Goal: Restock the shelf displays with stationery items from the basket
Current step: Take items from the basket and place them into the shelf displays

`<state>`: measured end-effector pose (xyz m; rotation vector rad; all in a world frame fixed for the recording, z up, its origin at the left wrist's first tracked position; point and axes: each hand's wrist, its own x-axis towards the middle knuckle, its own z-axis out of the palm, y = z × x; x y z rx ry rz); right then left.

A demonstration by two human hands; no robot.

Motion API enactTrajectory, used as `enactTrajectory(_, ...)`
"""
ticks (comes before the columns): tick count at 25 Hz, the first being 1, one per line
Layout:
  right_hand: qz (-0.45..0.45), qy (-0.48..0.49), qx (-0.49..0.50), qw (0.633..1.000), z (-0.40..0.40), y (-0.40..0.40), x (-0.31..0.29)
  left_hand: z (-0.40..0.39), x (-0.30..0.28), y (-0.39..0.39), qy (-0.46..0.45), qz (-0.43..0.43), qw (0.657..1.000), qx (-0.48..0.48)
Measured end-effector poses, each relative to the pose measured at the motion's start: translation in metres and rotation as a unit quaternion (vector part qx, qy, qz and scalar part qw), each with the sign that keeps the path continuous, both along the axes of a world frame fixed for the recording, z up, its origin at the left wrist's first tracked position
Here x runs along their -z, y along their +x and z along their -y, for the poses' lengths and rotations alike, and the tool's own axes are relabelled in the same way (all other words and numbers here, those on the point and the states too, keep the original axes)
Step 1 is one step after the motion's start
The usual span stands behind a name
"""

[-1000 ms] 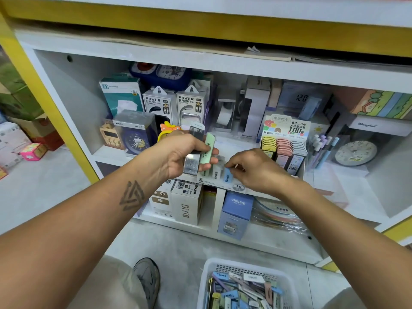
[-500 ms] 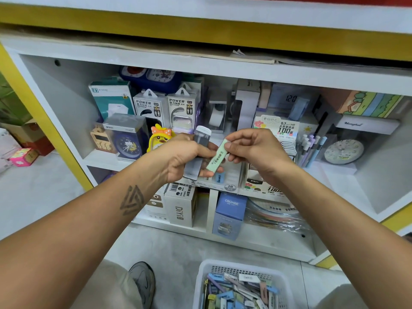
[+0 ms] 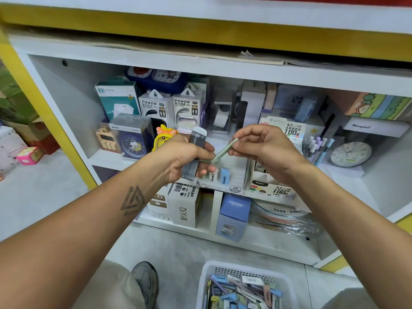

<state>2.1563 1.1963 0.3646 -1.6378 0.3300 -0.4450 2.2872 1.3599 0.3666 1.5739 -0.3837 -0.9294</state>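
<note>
At the centre of the frame, the left hand [image 3: 185, 158] grips a stack of grey lead cases [image 3: 194, 152] upright. The right hand [image 3: 263, 148] pinches a slim green case [image 3: 224, 150] beside it, before the display tray [image 3: 231, 177]. The white basket [image 3: 243, 288] sits at bottom centre.

A shop: boxed power banks [image 3: 156, 108], clocks [image 3: 351, 153] on display shelves [image 3: 107, 156]
</note>
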Motion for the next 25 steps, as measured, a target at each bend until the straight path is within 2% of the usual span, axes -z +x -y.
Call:
enactTrajectory(4, -0.054, -0.187, -0.023, 0.981, 0.006, 0.001, 0.002, -0.004, 0.002, 0.006, 0.037, 0.097, 0.994, -0.029)
enactTrajectory(8, -0.079, -0.327, -0.001, 0.942, 0.010, 0.004, 0.010, -0.004, 0.008, 0.010, 0.119, 0.279, 0.953, 0.002)
enactTrajectory(12, -0.070, -0.382, 0.067, 0.919, 0.012, 0.015, 0.022, -0.004, 0.015, 0.014, 0.167, 0.435, 0.883, 0.052)
enactTrajectory(14, -0.069, -0.403, 0.097, 0.907, 0.011, 0.022, 0.028, -0.005, 0.018, 0.015, 0.188, 0.480, 0.853, 0.081)
enactTrajectory(18, -0.078, -0.408, 0.078, 0.906, 0.006, 0.031, 0.043, -0.006, 0.022, 0.015, 0.242, 0.554, 0.783, 0.146)
enactTrajectory(23, -0.041, -0.412, 0.112, 0.903, 0.004, 0.041, 0.045, -0.014, 0.025, 0.025, 0.255, 0.555, 0.775, 0.162)
enactTrajectory(25, -0.026, -0.417, 0.124, 0.900, 0.002, 0.046, 0.046, -0.017, 0.029, 0.027, 0.250, 0.577, 0.749, 0.209)
